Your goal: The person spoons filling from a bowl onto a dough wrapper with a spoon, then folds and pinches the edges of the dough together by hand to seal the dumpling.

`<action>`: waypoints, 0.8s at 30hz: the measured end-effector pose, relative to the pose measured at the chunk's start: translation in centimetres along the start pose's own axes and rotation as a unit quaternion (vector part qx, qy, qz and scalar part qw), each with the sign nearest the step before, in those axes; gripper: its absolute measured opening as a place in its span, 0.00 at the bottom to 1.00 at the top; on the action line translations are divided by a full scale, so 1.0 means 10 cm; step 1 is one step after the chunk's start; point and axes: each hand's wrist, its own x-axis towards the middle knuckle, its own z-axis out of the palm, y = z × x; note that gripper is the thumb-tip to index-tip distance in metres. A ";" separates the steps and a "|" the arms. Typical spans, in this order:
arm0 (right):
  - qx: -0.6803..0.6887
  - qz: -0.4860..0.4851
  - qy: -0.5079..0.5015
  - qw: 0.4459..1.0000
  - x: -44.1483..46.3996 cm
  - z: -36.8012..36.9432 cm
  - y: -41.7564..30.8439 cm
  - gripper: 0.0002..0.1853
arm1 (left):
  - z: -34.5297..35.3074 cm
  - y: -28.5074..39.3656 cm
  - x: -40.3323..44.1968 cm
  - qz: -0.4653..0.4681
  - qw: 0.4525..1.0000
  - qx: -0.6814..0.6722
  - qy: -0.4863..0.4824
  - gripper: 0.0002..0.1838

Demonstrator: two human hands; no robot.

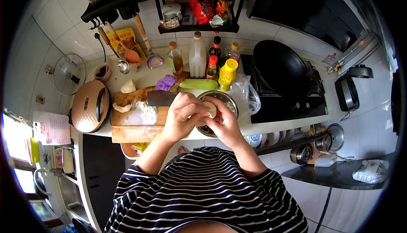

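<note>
A small pale piece of dough [210, 109] is held between both hands, over a metal bowl [230, 102] with dark contents. My left hand [185, 115] pinches it from the left, fingers bent together. On the other side my right hand [221, 122] grips its edge with thumb and fingers. Left of the hands, a wooden board [123, 132] bears white flour [143, 113], a strip of dough [122, 108] and a dark cleaver blade [160, 98]. A larger dough lump [128, 86] rests at the board's back edge.
Behind the bowl stand a yellow bottle [227, 75], other bottles and a green gourd [197, 84]. A plastic bag [250, 95] lies right of the bowl, beside the stove [288, 108] with a black wok [280, 65]. A round pink appliance [88, 105] sits at the left.
</note>
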 end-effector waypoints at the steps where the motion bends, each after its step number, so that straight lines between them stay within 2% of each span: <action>1: 0.007 0.002 0.001 1.000 0.00 0.00 0.01 0.29 | 0.00 -0.02 -0.02 0.005 1.000 0.003 -0.007 0.13; 5: 0.066 -0.025 0.000 0.998 0.00 0.00 0.03 0.29 | 0.04 0.02 -0.05 -0.032 0.998 -0.034 0.035 0.21; 8: 0.066 -0.015 0.015 0.998 0.01 0.03 0.00 0.28 | 0.14 0.06 -0.11 -0.166 0.970 -0.166 0.068 0.28; 9: 0.072 -0.015 0.015 0.997 0.01 0.03 0.01 0.28 | 0.15 0.03 -0.13 -0.205 0.956 -0.206 0.035 0.25; 12: -0.007 -0.079 0.062 0.995 0.03 0.07 0.13 0.27 | 0.24 -0.04 -0.23 -0.276 0.919 -0.278 0.032 0.21; 13: -0.069 -0.083 0.086 0.990 0.02 0.09 0.12 0.26 | 0.29 -0.04 -0.26 -0.306 0.900 -0.304 0.059 0.17; 16: -0.161 -0.077 0.098 0.979 0.01 0.05 0.32 0.27 | 0.31 -0.05 -0.34 -0.332 0.906 -0.257 0.061 0.15; 18: -0.151 -0.043 0.088 0.984 0.04 0.02 0.38 0.23 | 0.32 -0.12 -0.41 -0.322 0.924 -0.199 0.055 0.12; 21: 0.005 0.069 0.091 0.993 0.05 0.04 0.32 0.17 | 0.30 -0.14 -0.46 -0.381 0.897 -0.223 0.020 0.13; 22: -0.003 0.121 0.103 0.987 0.04 0.01 0.33 0.16 | 0.28 -0.12 -0.48 -0.453 0.829 -0.326 0.024 0.17; 24: 0.125 0.126 0.152 0.972 0.03 0.04 0.34 0.13 | 0.25 0.00 -0.46 -0.474 0.772 -0.414 0.092 0.24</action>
